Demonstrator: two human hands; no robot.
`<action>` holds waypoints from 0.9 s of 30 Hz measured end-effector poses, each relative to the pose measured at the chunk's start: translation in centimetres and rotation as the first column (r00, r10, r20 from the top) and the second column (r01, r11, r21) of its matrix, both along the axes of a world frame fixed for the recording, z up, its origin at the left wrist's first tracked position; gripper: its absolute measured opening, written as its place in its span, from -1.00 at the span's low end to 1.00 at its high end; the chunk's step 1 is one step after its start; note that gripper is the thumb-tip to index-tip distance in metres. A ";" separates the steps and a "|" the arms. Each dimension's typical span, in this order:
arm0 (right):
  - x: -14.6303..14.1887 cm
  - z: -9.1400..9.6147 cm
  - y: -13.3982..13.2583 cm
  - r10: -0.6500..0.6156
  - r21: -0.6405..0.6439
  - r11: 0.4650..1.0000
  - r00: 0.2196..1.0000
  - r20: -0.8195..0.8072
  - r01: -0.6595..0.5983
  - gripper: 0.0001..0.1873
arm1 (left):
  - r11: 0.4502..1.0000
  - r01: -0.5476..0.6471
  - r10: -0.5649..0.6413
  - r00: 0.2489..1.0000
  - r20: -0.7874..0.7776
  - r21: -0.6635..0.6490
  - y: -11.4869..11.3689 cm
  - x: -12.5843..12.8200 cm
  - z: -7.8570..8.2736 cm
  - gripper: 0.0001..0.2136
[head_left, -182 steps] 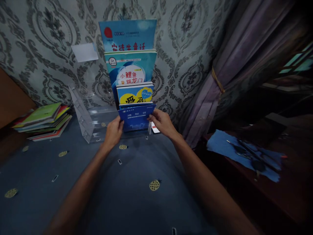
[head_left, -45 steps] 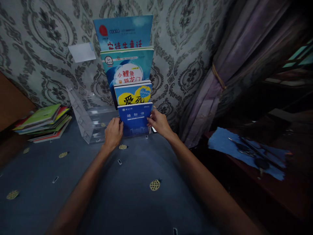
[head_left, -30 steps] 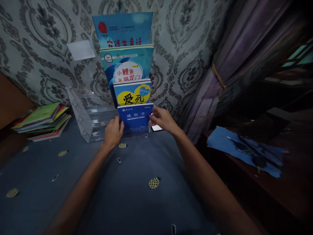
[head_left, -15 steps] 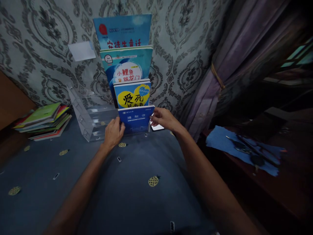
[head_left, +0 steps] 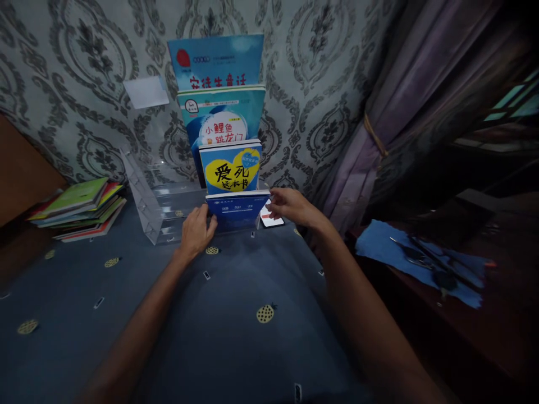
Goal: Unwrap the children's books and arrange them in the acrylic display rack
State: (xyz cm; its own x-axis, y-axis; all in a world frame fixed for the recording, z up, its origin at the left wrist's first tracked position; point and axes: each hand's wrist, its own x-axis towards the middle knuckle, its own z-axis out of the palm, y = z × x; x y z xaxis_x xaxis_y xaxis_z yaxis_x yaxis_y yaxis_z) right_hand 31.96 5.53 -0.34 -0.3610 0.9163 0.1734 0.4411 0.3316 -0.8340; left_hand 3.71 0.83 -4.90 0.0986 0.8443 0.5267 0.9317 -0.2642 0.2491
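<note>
A dark blue booklet (head_left: 238,216) with white lettering stands in the front slot of a clear acrylic book rack (head_left: 145,210), its top leaning back. My left hand (head_left: 197,231) is closed at the booklet's left edge, thumb toward the front. At the upper right edge, my right hand (head_left: 292,206) has its fingers curled around the corner; the fingertips are partly hidden. Behind it, rising in steps, are a blue-and-yellow book (head_left: 231,168), a teal book (head_left: 221,115) and a taller blue book (head_left: 217,62).
A pile of thin books (head_left: 80,207) lies left of the rack. A phone with a lit screen (head_left: 273,220) lies under my right hand. Tools rest on a blue cloth (head_left: 379,241) at right, near a tied curtain (head_left: 357,146). A patterned blue cloth (head_left: 210,336) covers the table.
The blue booklet's top has tipped back and sits lower in view. My right hand has moved slightly right with its edge; my left hand stays at the left edge. The view has shifted slightly.
</note>
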 end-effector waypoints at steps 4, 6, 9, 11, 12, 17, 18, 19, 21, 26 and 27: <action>0.3 0.3 -0.3 -0.019 -0.003 1.000 0.997 0.074 0.019 -0.94 | 1.000 0.013 -0.012 1.000 -0.025 0.013 -0.1 -0.2 -0.2 -0.85; 0.4 0.2 -0.6 -0.026 -0.017 0.999 0.993 0.114 0.028 -0.91 | 0.999 0.026 -0.026 0.999 -0.019 0.027 -0.2 -0.3 -0.3 -0.85; 0.3 -0.6 -1.2 -0.005 -0.035 0.999 0.982 0.188 0.012 -0.85 | 0.998 0.055 -0.055 0.999 0.001 0.037 -0.3 -0.5 -0.5 -0.85; -0.1 -1.5 -2.1 0.079 -0.077 0.995 0.971 0.228 -0.062 -0.85 | 0.996 0.085 -0.086 0.996 0.022 0.040 -0.4 -0.6 -0.5 -0.84; -0.5 -2.0 -2.7 0.146 -0.110 0.986 0.960 0.239 -0.122 -0.86 | 0.994 0.099 -0.101 0.994 0.033 0.041 -0.4 -0.6 -0.6 -0.83; -4.3 -4.7 -6.4 0.367 -0.149 0.929 0.898 0.241 -0.340 -0.85 | 0.985 0.155 -0.161 0.983 0.093 0.072 -1.0 -0.9 -1.0 -0.75; -5.3 -5.1 -7.0 0.375 -0.119 0.927 0.887 0.269 -0.356 -0.85 | 0.984 0.157 -0.165 0.981 0.102 0.080 -1.2 -1.2 -1.1 -0.72; -6.1 -5.4 -7.5 0.368 -0.089 0.929 0.880 0.301 -0.358 -0.86 | 0.984 0.154 -0.163 0.981 0.107 0.087 -1.5 -1.5 -1.3 -0.69; -7.6 -6.0 -8.1 0.337 -0.043 0.938 0.873 0.352 -0.345 -0.87 | 0.986 0.137 -0.146 0.985 0.096 0.095 -2.0 -2.6 -1.9 -0.67; -10.0 -7.0 -8.6 0.310 0.004 0.942 0.878 0.364 -0.334 -0.86 | 0.989 0.090 -0.096 0.994 0.051 0.119 -3.8 -6.8 -3.1 -0.70; -10.3 -7.2 -8.7 0.310 0.007 0.943 0.883 0.352 -0.334 -0.84 | 0.989 0.075 -0.081 0.996 0.045 0.124 -4.1 -7.8 -3.1 -0.70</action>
